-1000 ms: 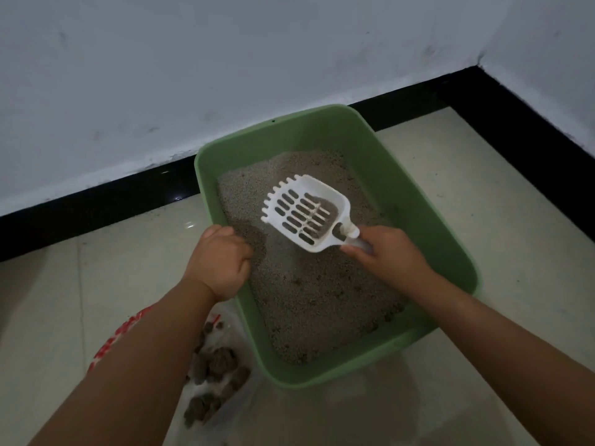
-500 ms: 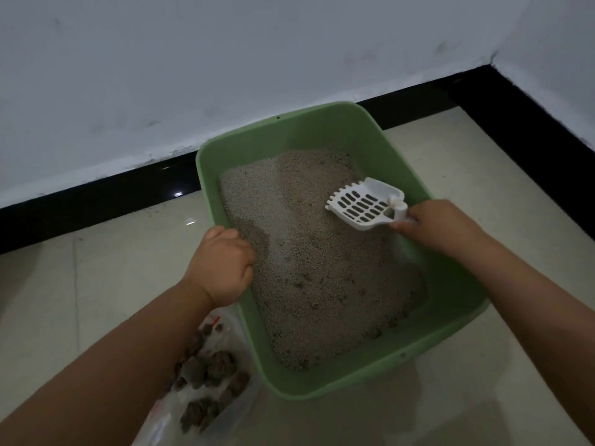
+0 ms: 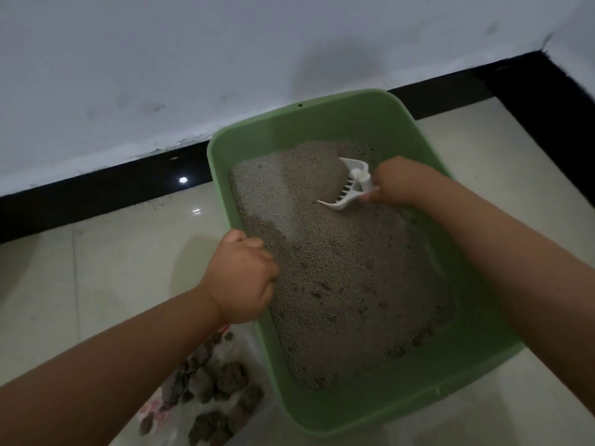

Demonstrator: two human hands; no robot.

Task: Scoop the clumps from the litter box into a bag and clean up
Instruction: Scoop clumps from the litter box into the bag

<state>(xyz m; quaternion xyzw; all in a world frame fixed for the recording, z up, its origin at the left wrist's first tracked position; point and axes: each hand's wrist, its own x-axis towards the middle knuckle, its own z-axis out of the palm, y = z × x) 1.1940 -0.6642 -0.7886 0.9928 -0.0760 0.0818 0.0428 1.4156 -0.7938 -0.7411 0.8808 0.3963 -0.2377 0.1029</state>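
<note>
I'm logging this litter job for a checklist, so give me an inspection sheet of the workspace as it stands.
Surface: pale glossy tile floor, with light glare.
Job's things: green litter box on the floor, holding grey litter with small dark bits near the front. White scoop tilted on edge, dug into the litter at the back. Clear bag beside the box's left front, with dark clumps in it.
Clutter: nothing seen.
Grippers: left hand grips the box's left rim; right hand grips the scoop's handle.
Cables: nothing seen.
Surroundings: white scuffed wall, black skirting, room corner at upper right.
</note>
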